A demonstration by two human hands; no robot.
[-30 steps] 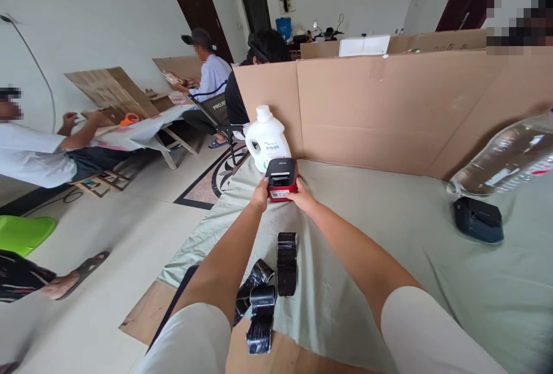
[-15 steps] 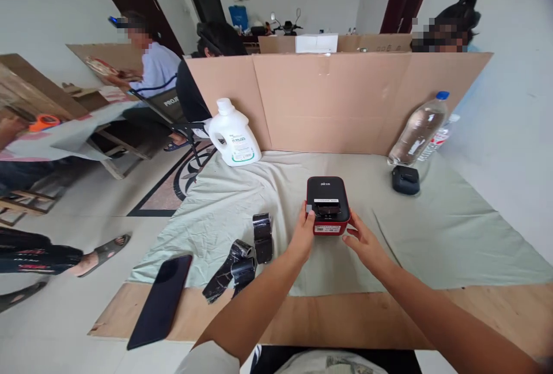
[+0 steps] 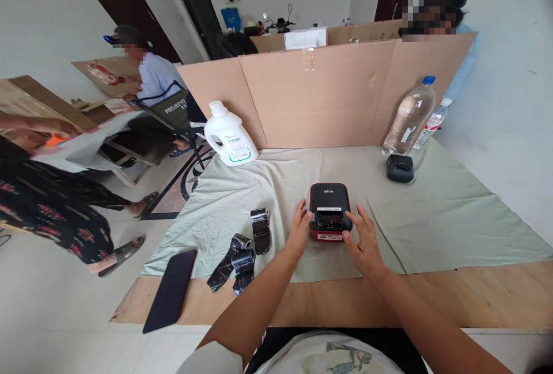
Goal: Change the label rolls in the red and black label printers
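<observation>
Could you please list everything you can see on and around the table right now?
printer: 1, red and black, middle of the cloth, between the hands
label rolls: about 3, black, left of the printer
phone: 1, black, face down at the table's left front edge
jug: 1, white, back left by the cardboard
bottles: 2, clear, back right
small device: 1, dark, in front of the bottles
cloth: 1, pale green, over the wooden table
cardboard screen: 1, brown, along the back
other people: 3 or more, left and behind
left hand: on the printer's left side
right hand: open, at its right side
</observation>
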